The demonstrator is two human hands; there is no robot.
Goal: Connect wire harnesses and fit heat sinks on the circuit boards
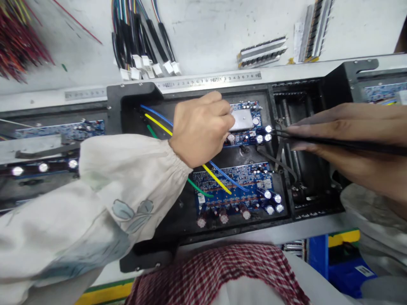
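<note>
My left hand (203, 127) is closed, its fingertips at the left end of a silver metal plate (243, 119) on the far blue circuit board (259, 111). What those fingers grip, if anything, is hidden. From the right comes my right hand (352, 144), somewhat blurred, pinching black tweezers (321, 142). The tweezers' tips point at the capacitors (263, 134) on that board's right end. Closer to me lies a second blue circuit board (233, 186). Blue, yellow (218, 180) and green wires pass under my left hand and end over this near board.
Both boards sit in a black tray (171, 207), with a metal ruler (235, 77) along its far side. Behind are bundled cables with white connectors (146, 65), red wires (22, 40) and component strips (262, 53). More boards flank the tray. A blue bin (348, 271) stands below right.
</note>
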